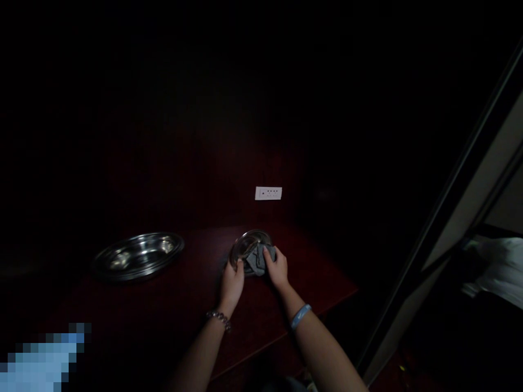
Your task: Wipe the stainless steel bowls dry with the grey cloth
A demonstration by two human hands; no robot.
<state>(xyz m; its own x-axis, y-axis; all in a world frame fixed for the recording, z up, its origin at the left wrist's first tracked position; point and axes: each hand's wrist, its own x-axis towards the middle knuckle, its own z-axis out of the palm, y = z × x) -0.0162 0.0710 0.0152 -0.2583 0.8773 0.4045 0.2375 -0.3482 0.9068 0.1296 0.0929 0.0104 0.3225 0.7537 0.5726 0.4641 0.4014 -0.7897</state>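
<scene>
My left hand [232, 282] grips the near left rim of a shiny round metal dish [250, 237], thumb on top. In my right hand [278, 268] is a grey cloth [256, 260], pressed against the inside of the dish at its right side. The cloth covers much of the dish's near part. The dish is tilted above the dark red tabletop; whether it touches the surface I cannot tell. A larger oval metal tray [141, 272] lies apart to the left.
A white power socket [268, 193] is set in the dark wall behind the red table [249, 337]. The table's front edge runs diagonally at lower right. A slanted metal-edged frame [441, 207] stands at right, with a white cloth-like thing [500, 267] beyond it. The surroundings are very dark.
</scene>
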